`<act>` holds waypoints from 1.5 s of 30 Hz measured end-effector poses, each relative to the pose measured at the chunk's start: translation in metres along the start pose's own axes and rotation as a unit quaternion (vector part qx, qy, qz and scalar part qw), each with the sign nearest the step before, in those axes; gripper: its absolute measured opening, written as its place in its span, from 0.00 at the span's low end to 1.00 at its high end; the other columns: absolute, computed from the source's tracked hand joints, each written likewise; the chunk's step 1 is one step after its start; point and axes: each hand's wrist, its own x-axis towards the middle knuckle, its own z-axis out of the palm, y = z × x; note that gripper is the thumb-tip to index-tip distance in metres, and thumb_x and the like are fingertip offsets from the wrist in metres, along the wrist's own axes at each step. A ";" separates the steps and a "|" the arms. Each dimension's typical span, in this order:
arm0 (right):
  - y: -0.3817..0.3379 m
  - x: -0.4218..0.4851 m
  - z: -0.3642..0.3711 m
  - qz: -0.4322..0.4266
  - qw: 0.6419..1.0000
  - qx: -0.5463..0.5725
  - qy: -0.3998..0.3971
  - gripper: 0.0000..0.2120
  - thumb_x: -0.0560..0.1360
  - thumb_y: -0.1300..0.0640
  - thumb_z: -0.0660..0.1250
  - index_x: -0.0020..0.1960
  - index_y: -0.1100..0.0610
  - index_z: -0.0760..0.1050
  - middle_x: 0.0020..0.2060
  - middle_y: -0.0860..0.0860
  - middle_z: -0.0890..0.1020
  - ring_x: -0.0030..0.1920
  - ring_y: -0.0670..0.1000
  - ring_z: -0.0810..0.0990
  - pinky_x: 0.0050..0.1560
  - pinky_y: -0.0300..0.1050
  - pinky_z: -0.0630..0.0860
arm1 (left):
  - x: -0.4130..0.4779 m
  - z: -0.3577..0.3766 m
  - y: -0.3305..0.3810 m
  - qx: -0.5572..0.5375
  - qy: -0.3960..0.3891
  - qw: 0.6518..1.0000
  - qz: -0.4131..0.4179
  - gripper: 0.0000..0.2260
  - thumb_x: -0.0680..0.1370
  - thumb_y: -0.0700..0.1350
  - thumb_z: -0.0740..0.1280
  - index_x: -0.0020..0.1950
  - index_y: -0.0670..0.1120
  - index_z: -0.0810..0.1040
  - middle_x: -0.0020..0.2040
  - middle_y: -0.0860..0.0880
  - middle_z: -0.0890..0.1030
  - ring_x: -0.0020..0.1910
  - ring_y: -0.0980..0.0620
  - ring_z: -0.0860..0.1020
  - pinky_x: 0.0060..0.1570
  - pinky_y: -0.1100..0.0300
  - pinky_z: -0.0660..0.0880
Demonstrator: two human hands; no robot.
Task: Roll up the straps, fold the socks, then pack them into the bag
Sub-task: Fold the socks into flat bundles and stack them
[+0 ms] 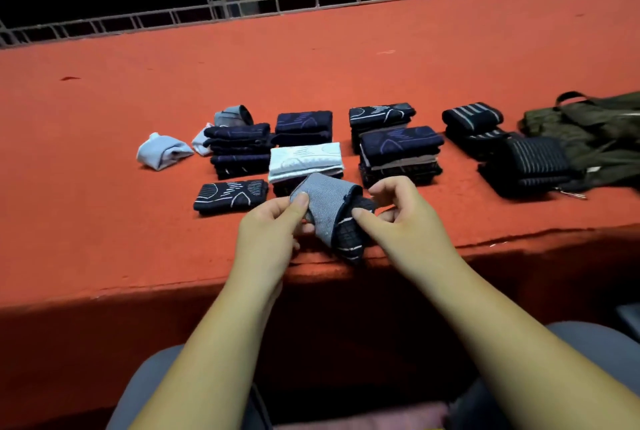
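Note:
A grey and black sock [329, 211] is held just above the near edge of the red table [104, 187]. My left hand [273, 232] pinches its grey cuff with thumb on top. My right hand [398, 211] pinches the dark patterned part at the cuff's opening. Behind them lie several folded dark socks [401, 145], a folded white sock [304, 157] and one dark folded sock [230, 195] at the left. Rolled black striped straps [472, 118] and another roll [533, 161] sit to the right, beside an olive green bag [595, 131].
Loose light grey socks [162, 150] lie at the left of the piles. A metal railing [242, 10] runs along the table's far edge. My knees in grey trousers [588, 336] are below the table's front edge.

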 end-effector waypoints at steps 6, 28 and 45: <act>0.021 0.012 0.000 0.005 0.999 0.023 -0.030 0.06 0.76 0.58 0.78 0.49 0.51 0.82 0.42 0.49 0.86 0.39 0.48 0.81 0.49 0.53 0.81 | 0.003 0.007 0.003 0.245 0.056 0.946 0.207 0.14 0.79 0.55 0.74 0.61 0.51 0.78 0.56 0.51 0.79 0.50 0.56 0.79 0.56 0.58 0.76; 0.024 0.019 -0.023 -0.015 0.992 0.027 -0.124 0.05 0.82 0.57 0.70 0.53 0.50 0.85 0.48 0.45 0.87 0.51 0.53 0.84 0.55 0.44 0.76 | 0.033 -0.005 0.004 0.249 0.143 0.948 0.139 0.09 0.78 0.47 0.68 0.39 0.49 0.83 0.37 0.52 0.84 0.39 0.57 0.79 0.46 0.58 0.74; 0.019 0.028 -0.032 -0.042 0.998 -0.049 0.004 0.07 0.82 0.59 0.69 0.53 0.47 0.82 0.51 0.42 0.84 0.49 0.37 0.78 0.50 0.22 0.66 | 0.042 -0.027 0.023 -0.085 0.158 0.984 0.025 0.08 0.79 0.43 0.69 0.40 0.46 0.83 0.37 0.49 0.83 0.33 0.53 0.78 0.38 0.57 0.71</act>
